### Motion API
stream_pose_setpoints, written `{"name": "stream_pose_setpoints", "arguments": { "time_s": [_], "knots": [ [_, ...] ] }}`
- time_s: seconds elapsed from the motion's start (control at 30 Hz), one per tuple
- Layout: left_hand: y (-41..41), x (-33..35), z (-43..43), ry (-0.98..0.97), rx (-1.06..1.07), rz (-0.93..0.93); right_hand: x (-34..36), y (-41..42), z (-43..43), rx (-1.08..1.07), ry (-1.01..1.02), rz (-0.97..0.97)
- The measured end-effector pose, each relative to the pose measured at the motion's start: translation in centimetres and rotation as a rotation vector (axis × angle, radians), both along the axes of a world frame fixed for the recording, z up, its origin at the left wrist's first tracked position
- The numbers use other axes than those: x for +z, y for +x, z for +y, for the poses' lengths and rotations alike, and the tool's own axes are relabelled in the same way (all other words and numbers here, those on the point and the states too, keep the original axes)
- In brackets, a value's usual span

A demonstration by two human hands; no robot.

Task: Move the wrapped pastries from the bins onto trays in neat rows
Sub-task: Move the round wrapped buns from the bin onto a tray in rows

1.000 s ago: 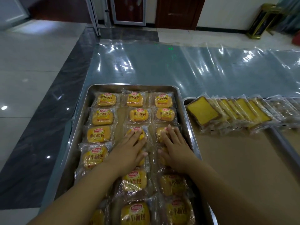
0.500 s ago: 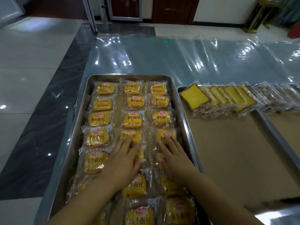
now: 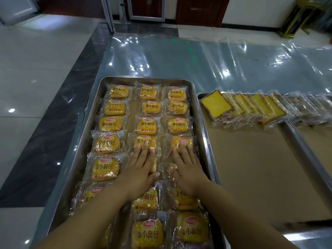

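A long steel tray [image 3: 100, 112] holds three columns of small yellow buns in clear wrappers [image 3: 111, 123]. My left hand [image 3: 139, 170] lies flat, fingers spread, on the middle column, its fingertips on one wrapped bun [image 3: 145, 141]. My right hand [image 3: 186, 168] lies flat on the right column, fingertips on another wrapped bun [image 3: 181, 142]. Both palms cover the buns beneath them. Neither hand grips anything. A second tray [image 3: 206, 123] to the right carries a row of wrapped yellow cake slices [image 3: 239, 108] standing on edge along its far end.
The second tray is lined with brown paper [image 3: 251, 168]. A third tray [image 3: 309, 146] begins at the far right with more wrapped slices [image 3: 309, 106]. Clear plastic sheeting [image 3: 197, 63] covers the table beyond the trays. The table's left edge drops to a tiled floor [image 3: 36, 87].
Both hands have slid back toward me along the middle and right columns, still flat on the buns; more rows of buns show beyond the fingertips.
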State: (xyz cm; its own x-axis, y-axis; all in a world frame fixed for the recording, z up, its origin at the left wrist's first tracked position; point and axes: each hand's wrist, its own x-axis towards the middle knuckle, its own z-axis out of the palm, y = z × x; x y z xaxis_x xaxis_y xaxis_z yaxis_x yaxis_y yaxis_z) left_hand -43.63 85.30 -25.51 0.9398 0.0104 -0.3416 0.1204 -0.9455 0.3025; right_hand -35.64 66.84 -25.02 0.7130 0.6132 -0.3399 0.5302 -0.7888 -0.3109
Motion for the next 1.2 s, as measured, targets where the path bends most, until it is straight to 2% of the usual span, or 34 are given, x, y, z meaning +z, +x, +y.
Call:
{"name": "stream_pose_setpoints", "arguments": {
  "time_s": [0.17,0.27,0.47,0.57,0.7,0.8,0.97,1.1,1.2],
  "knots": [
    [-0.3,0.9,-0.5,-0.079,0.117,-0.111,0.7,-0.3,-0.8,-0.053,0.153,0.002],
    [-1.6,1.7,-1.2,-0.120,0.179,-0.233,1.7,-1.2,-2.1,-0.068,0.298,-0.103],
    [-5.1,2.3,-2.7,-0.084,0.151,-0.310,3.1,-5.1,-4.5,0.085,0.452,-0.277],
    [-6.7,1.9,-3.2,-0.054,0.072,-0.281,2.6,-7.0,-5.1,0.129,0.400,-0.258],
    [-8.7,1.0,-3.4,0.016,-0.053,-0.166,0.8,-9.3,-5.6,0.086,0.139,-0.080],
    [-9.6,0.5,-3.5,0.080,-0.098,-0.111,0.0,-10.2,-5.6,0.122,0.009,-0.096],
    [-9.7,0.2,-3.5,0.110,-0.091,-0.101,0.0,-10.1,-5.1,0.081,-0.035,-0.113],
    [-9.7,0.2,-3.3,0.088,-0.111,-0.064,-0.1,-10.4,-5.5,0.151,-0.069,-0.123],
    [-9.4,0.6,-3.0,0.035,-0.098,-0.075,0.4,-10.1,-5.6,0.113,0.019,-0.105]
  ]
}}
